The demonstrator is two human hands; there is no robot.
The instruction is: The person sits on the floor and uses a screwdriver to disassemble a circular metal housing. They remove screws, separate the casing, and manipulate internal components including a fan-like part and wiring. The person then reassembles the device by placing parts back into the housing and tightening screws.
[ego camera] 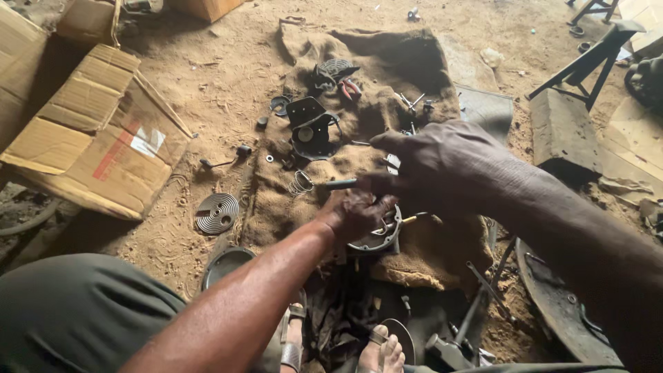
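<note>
Leftward, tan cardboard box (pixel 97 135), red-white label (pixel 131 145).

Sandy dirt floor (pixel 228 76), burlap sacking (pixel 387 62)

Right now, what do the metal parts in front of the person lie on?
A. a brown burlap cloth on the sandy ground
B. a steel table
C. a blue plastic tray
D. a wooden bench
A: the black metal bracket, the red-handled pliers and the coil spring all rest on the burlap cloth spread over the sandy ground.
</note>
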